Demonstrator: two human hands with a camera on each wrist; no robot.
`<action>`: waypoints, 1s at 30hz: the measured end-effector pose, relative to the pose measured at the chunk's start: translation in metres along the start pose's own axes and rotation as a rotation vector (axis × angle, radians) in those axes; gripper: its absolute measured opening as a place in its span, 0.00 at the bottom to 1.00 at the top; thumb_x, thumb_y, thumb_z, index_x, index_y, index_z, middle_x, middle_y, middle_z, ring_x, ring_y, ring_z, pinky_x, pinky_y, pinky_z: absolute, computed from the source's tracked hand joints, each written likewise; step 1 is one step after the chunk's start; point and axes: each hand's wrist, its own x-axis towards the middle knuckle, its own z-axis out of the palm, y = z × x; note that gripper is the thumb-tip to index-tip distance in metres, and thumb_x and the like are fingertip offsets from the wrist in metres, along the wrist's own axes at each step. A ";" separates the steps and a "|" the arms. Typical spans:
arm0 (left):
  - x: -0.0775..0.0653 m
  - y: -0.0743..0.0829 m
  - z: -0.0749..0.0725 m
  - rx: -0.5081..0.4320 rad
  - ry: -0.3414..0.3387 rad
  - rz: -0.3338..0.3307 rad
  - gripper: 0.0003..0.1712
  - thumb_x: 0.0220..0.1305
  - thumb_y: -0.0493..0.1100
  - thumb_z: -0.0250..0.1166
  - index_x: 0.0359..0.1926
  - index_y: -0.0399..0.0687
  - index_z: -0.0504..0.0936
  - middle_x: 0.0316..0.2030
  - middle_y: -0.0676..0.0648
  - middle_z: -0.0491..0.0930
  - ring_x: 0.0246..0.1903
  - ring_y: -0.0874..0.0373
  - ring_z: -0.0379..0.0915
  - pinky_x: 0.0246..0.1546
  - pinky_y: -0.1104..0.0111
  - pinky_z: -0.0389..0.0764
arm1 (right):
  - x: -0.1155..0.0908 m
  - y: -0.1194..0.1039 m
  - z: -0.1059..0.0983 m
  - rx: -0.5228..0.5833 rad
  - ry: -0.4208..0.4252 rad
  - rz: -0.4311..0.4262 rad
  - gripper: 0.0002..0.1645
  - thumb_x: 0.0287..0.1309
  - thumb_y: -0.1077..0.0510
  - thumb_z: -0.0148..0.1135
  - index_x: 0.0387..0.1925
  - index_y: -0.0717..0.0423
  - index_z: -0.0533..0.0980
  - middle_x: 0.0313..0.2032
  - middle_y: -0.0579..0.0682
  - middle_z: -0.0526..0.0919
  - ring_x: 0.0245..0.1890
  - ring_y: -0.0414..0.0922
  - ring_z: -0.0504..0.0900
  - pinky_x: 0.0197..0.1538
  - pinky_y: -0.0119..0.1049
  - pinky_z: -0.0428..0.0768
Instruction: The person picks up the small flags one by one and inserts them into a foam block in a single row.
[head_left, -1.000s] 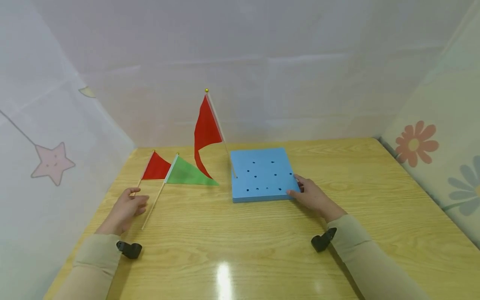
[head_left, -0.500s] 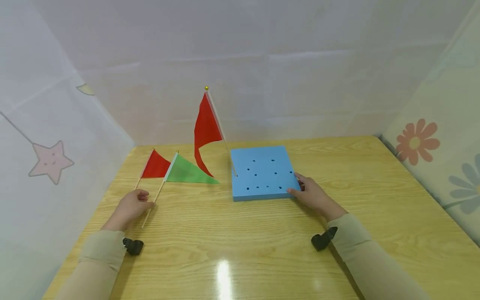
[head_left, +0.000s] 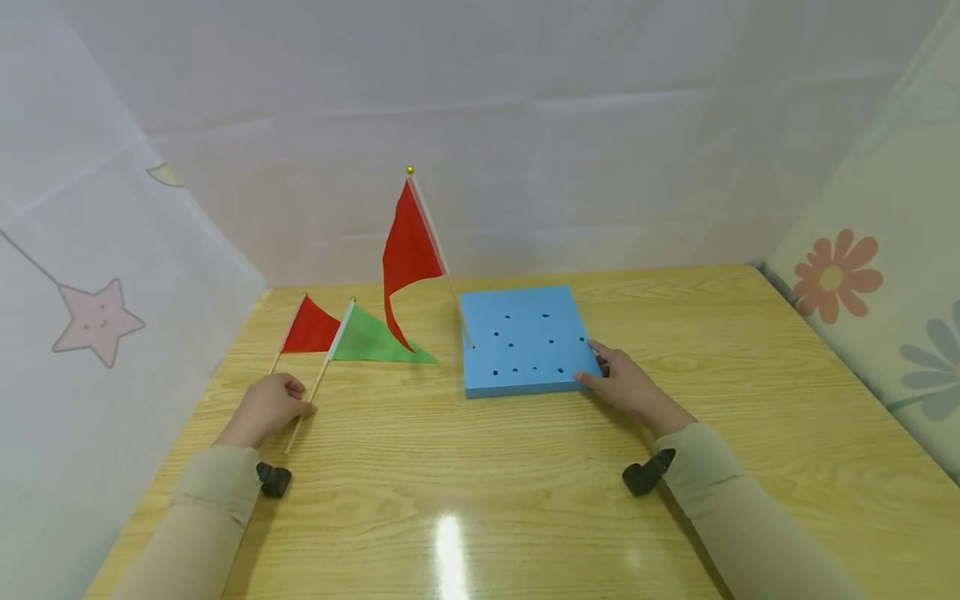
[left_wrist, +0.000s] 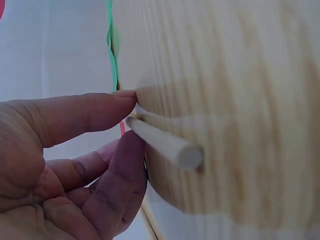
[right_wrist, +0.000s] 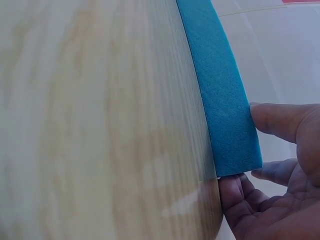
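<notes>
A green pennant flag lies on the wooden table at left, its thin stick slanting toward me. My left hand pinches the lower part of that stick; the left wrist view shows the stick between thumb and index finger, its cut end pointing at the camera. Just left of it lies a red flag, its stick partly hidden by the hand. My right hand grips the near right corner of a blue foam block, thumb on its edge. A taller red flag stands in the block's left side, leaning left.
Several small holes dot the top of the block. Behind the wooden table hangs a white cloth backdrop, with printed cloth at both sides. The standing flag's tail droops over the green flag's tip in the head view.
My left hand has moved right from beside the green flag's stick and now pinches it. The right hand stays at the block's corner. The head view has shifted slightly.
</notes>
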 end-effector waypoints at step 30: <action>-0.004 0.015 0.018 -0.419 -0.024 0.022 0.17 0.71 0.30 0.59 0.54 0.20 0.72 0.41 0.39 0.77 0.34 0.57 0.75 0.36 0.69 0.81 | -0.003 0.001 0.001 -0.049 0.019 -0.051 0.45 0.76 0.55 0.59 0.77 0.74 0.49 0.67 0.79 0.63 0.67 0.72 0.66 0.64 0.63 0.71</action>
